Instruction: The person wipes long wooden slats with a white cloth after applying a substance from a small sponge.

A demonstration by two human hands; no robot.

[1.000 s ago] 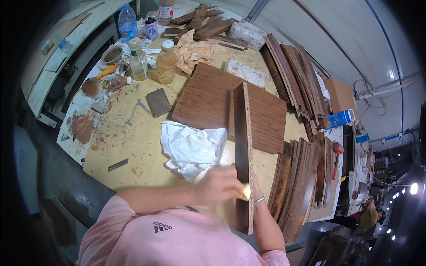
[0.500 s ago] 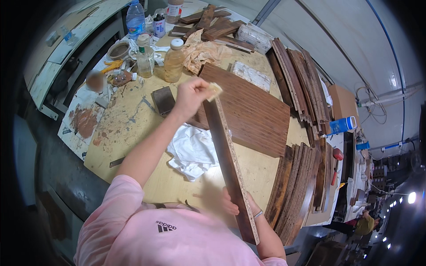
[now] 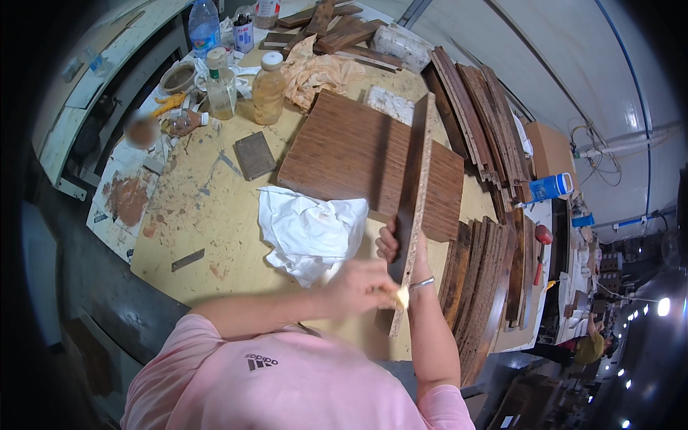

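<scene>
My right hand point(image 3: 403, 247) is wrapped round a long, narrow dark-brown wood board point(image 3: 410, 190), which stands tilted with its raw particle edge showing. In my left hand point(image 3: 358, 288), slightly blurred, a small pale-yellow pad point(image 3: 401, 296) is pinched and touches that edge near the board's lower end. Beyond them a wide brown panel point(image 3: 337, 147) lies on the workbench, partly hidden by the board. A crumpled white cloth point(image 3: 312, 229) rests beside the panel's near edge, left of the board. A dark rectangular block point(image 3: 255, 155) sits farther left.
Stacks of dark boards point(image 3: 476, 294) and more boards point(image 3: 466, 122) line the right side of the workbench point(image 3: 229, 265). At the back left stand a bottle of yellowish liquid point(image 3: 269, 89) and other bottles. A tan cloth point(image 3: 315, 75) and a flat metal strip point(image 3: 188, 260) also lie there.
My left hand has come down along the edge with the pad, from the board's far end to its near end. The board has risen and turned more upright in my right hand.
</scene>
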